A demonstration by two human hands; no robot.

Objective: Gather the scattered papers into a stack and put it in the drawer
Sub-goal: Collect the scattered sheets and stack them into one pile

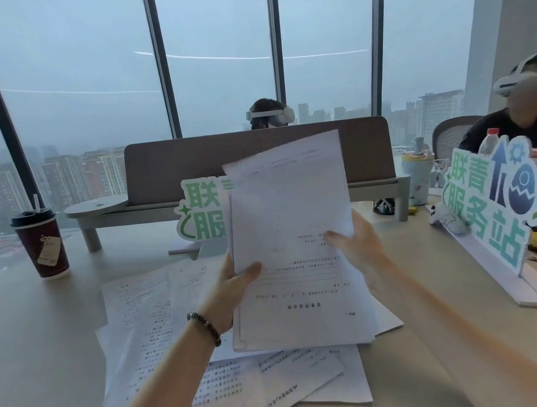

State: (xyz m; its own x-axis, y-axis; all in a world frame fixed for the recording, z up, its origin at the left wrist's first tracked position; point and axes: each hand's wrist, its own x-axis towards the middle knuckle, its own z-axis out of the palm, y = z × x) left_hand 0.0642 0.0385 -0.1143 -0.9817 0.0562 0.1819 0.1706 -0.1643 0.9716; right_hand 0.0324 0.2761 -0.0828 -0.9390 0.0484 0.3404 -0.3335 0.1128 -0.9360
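Holding a stack [293, 244] up in the middle of the frame, above the table [34, 330], tilted back toward the window. Pinching its left edge with the left hand [233, 287], thumb on top and the other fingers hidden behind. Gripping its right edge with the right hand [354, 250], thumb pressing on the front, the rest out of sight behind the paper. Not lining up yet: top sheets fanning out at the upper corner.

Still lying loose below, in the lower middle of the frame: more papers [161, 332], spread and overlapping.

Maybe slipping soon, with sheets sliding out of the uneven stack if the pinch goes soft. Maybe bending or creasing too, from squeezing too hard at the edges.

Standing close behind: a sign [199, 211], easy to bump. Sitting at the left: a cup [42, 244], well apart, but spilling on the papers if knocked. No drawer showing anywhere.
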